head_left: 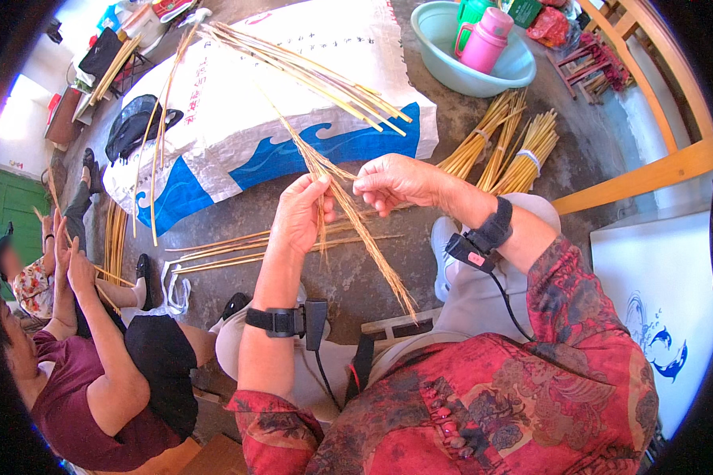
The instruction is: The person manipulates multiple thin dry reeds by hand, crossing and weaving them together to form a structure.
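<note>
My left hand (303,212) is closed round a thin bunch of dry, tasselled straw stalks (370,241). The wispy heads spread down towards my lap, and the thin stalk ends point up and away. Just to the right, my right hand (398,184) pinches a side strand (339,172) of the same bunch between thumb and fingertips, drawing it out sideways. Beyond both hands, a white woven sack sheet (348,36) with a blue wave print carries several loose straw stalks (309,67).
Tied straw bundles (527,154) lie right of the sheet, below a pale blue basin (444,67) holding a pink thermos (486,41). Long stalks (269,249) lie on the floor. A wooden frame (642,176) stands at right. At left, a seated person (87,396) handles straw.
</note>
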The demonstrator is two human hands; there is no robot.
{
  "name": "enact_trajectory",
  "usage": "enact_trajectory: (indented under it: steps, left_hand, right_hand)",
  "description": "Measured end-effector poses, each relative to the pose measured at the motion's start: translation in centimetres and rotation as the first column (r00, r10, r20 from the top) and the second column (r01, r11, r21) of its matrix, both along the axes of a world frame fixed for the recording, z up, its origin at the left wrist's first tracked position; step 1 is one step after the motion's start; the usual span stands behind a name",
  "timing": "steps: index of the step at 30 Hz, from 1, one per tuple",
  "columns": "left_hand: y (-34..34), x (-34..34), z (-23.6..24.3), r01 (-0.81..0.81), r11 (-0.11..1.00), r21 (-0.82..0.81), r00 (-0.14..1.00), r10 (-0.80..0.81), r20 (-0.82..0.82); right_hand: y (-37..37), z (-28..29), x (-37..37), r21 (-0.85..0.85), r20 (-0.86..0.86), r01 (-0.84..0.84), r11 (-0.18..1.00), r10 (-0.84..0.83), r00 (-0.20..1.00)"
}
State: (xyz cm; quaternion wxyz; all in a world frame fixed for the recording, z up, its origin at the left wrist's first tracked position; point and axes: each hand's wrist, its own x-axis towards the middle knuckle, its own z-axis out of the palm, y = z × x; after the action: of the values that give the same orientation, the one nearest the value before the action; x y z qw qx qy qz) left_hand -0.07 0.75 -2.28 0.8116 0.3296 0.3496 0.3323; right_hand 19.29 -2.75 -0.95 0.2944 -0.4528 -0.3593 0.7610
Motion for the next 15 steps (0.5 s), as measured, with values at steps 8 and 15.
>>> enact_trajectory:
  steps: [8, 15]
  left_hand:
    - [0.1, 0.3, -0.3, 0.016, 0.999, 0.039, 0.999, -0.014, -0.050]
    - [-0.2, 0.8, 0.1, 0.077, 0.995, 0.064, 0.992, -0.070, -0.103]
  right_hand:
    - [-0.3, 0.7, -1.0, 0.055, 0.070, 0.016, 0.998, -0.020, 0.997]
    - [-0.1, -0.5, -1.5, 0.094, 0.022, 0.098, 0.991, -0.101, 0.995]
